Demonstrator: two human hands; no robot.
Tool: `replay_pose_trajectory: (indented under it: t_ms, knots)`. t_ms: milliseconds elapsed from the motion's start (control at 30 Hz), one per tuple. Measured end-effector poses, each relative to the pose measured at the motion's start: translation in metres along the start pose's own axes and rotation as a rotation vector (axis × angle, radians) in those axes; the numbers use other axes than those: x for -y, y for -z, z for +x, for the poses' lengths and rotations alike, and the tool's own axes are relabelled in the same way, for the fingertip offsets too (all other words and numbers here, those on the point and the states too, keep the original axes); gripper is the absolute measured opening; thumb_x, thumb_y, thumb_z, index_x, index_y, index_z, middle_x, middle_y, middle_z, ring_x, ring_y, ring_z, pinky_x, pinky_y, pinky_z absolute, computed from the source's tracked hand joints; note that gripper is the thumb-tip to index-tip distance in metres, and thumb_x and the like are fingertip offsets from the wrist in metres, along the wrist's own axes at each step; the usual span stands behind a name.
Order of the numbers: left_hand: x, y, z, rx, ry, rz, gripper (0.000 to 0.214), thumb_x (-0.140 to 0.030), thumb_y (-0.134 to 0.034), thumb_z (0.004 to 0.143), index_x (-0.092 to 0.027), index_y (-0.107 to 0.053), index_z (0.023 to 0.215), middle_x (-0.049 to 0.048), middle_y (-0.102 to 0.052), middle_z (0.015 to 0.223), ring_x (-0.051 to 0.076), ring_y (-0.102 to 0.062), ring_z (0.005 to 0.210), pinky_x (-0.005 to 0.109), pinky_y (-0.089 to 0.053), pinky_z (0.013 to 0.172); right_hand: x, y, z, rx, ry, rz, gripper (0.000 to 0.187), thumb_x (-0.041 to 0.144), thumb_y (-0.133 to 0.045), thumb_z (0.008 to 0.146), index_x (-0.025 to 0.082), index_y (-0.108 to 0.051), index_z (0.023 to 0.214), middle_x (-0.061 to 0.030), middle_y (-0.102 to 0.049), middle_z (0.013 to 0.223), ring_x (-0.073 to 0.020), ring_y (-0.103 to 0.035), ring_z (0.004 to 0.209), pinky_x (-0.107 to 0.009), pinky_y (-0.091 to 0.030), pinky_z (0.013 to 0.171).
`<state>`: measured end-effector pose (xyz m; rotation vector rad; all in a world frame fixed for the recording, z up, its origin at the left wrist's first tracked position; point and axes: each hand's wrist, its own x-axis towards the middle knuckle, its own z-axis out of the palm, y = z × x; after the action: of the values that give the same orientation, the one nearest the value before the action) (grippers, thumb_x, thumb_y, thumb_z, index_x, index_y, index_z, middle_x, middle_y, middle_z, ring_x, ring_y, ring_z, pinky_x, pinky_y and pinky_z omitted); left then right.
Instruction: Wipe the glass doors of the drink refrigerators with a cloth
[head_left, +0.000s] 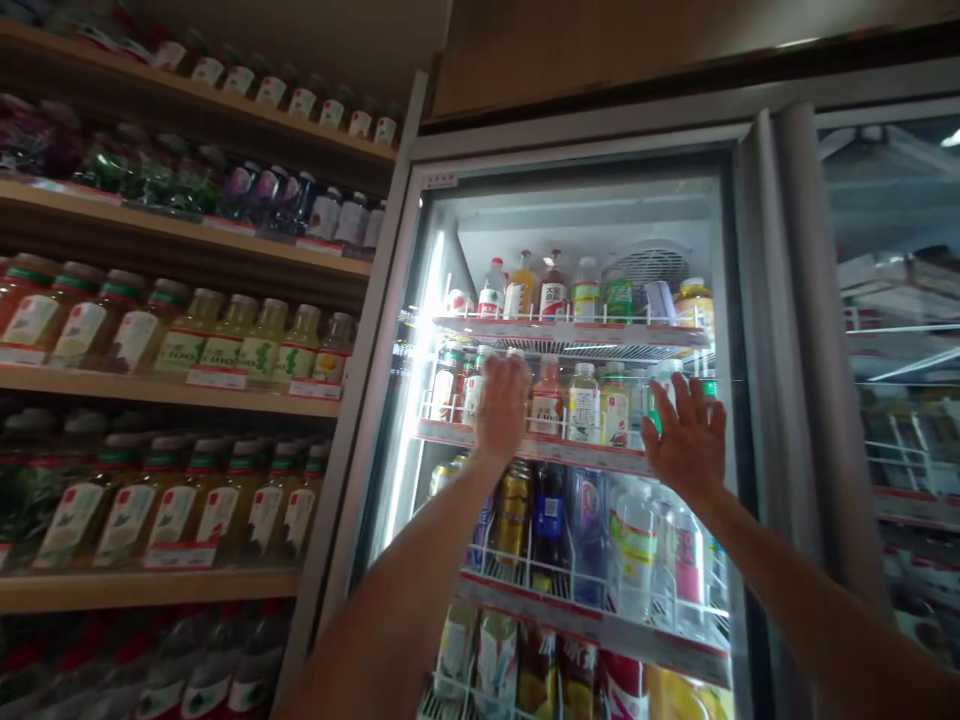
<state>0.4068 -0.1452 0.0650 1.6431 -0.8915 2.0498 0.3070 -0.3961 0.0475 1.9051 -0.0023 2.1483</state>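
Wooden shelves (161, 391) of bottled juice (221, 510) flank a lit drinks cooler (585, 125), its glass door (730, 330) facing a person with both arms raised. The left hand (502, 405), blurred, appears before the second rack (570, 454), left of its middle; the right hand (688, 440), fingers spread apart, is near that rack's right end. Both look unclasped and without a hold; whether either palm touches glass cannot be told.

The door (577, 225) is glossy glass, its frame (766, 300) metal, side shelves (150, 389) wood.
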Motion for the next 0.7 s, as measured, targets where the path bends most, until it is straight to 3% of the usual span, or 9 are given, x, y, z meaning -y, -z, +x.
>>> replay_pose_trajectory:
  t_ms: [67,133,200,233,267,333,533,600,700]
  knots:
    - [-0.028,-0.015,-0.003,0.072,-0.196,-0.046,0.038,-0.025,-0.036,0.092,-0.023,-0.049,0.128,0.0017,-0.049,0.138,0.017,-0.024,0.139,0.038,-0.032,0.112,0.0,0.001,0.0,-0.009,0.0,-0.023,0.051,0.037,-0.037,0.09,0.017,-0.042,0.137,-0.0141,-0.036,0.147,-0.0311,-0.027,0.138,-0.054,-0.022,0.109]
    - [-0.027,-0.016,-0.003,0.121,-0.302,-0.067,0.037,-0.027,-0.039,0.091,-0.025,-0.05,0.127,-0.0016,-0.05,0.137,0.015,-0.025,0.138,0.033,-0.033,0.112,0.001,0.001,0.0,-0.017,-0.003,-0.044,0.049,0.037,-0.034,0.091,0.017,-0.045,0.134,-0.014,-0.038,0.145,-0.0304,-0.029,0.137,-0.052,-0.022,0.11]
    - [0.002,-0.005,-0.001,0.08,-0.219,-0.048,0.041,-0.024,-0.038,0.092,-0.022,-0.044,0.132,0.0033,-0.049,0.138,0.016,-0.022,0.14,0.036,-0.032,0.113,0.002,0.001,0.0,-0.015,-0.007,-0.056,0.049,0.038,-0.032,0.092,0.018,-0.046,0.134,-0.0134,-0.038,0.145,-0.0297,-0.029,0.137,-0.051,-0.022,0.11]
    - [0.018,0.002,0.0,-0.014,-0.074,-0.019,0.043,-0.025,-0.037,0.092,-0.022,-0.04,0.135,0.0046,-0.049,0.138,0.016,-0.021,0.14,0.039,-0.031,0.113,0.003,0.001,0.0,-0.012,-0.013,-0.059,0.049,0.038,-0.032,0.092,0.018,-0.046,0.134,-0.0129,-0.038,0.145,-0.0293,-0.029,0.137,-0.051,-0.021,0.11]
    - [0.032,0.008,0.001,-0.07,-0.003,-0.008,0.047,-0.023,-0.033,0.093,-0.017,-0.032,0.139,0.0109,-0.043,0.142,0.02,-0.015,0.141,0.048,-0.027,0.114,0.004,0.0,0.0,-0.009,-0.024,-0.06,0.049,0.039,-0.032,0.091,0.018,-0.046,0.134,-0.0124,-0.038,0.146,-0.0291,-0.029,0.137,-0.051,-0.021,0.11]
    - [0.038,0.011,-0.001,-0.132,0.068,-0.01,0.051,-0.019,-0.026,0.093,-0.011,-0.02,0.144,0.0179,-0.032,0.147,0.025,-0.006,0.142,0.059,-0.019,0.113,0.007,0.0,0.0,-0.002,-0.063,-0.058,0.048,0.038,-0.035,0.091,0.019,-0.045,0.134,-0.0111,-0.037,0.146,-0.0289,-0.029,0.137,-0.052,-0.021,0.11]
    - [-0.035,-0.011,-0.029,0.06,-0.297,-0.138,0.042,-0.021,-0.04,0.091,-0.025,-0.043,0.133,0.0013,-0.051,0.136,0.017,-0.029,0.137,0.036,-0.036,0.11,0.01,0.003,-0.001,0.047,-0.115,-0.045,0.05,0.037,-0.035,0.091,0.024,-0.039,0.139,-0.0075,-0.034,0.149,-0.0273,-0.024,0.139,-0.053,-0.02,0.11]
    - [-0.017,-0.003,-0.03,0.037,-0.266,-0.127,0.043,-0.022,-0.04,0.091,-0.022,-0.041,0.134,0.0043,-0.049,0.138,0.018,-0.027,0.138,0.038,-0.035,0.111,0.01,0.004,-0.001,0.058,-0.123,-0.038,0.05,0.037,-0.034,0.091,0.024,-0.039,0.138,-0.0074,-0.034,0.149,-0.0272,-0.024,0.139,-0.053,-0.021,0.109]
    - [0.033,0.015,-0.022,-0.12,-0.016,-0.079,0.048,-0.022,-0.033,0.093,-0.019,-0.029,0.141,0.0104,-0.036,0.146,0.022,-0.015,0.142,0.051,-0.023,0.115,0.011,0.003,-0.001,0.065,-0.132,-0.03,0.05,0.037,-0.033,0.091,0.024,-0.038,0.139,-0.0068,-0.032,0.15,-0.0272,-0.023,0.139,-0.054,-0.02,0.11]
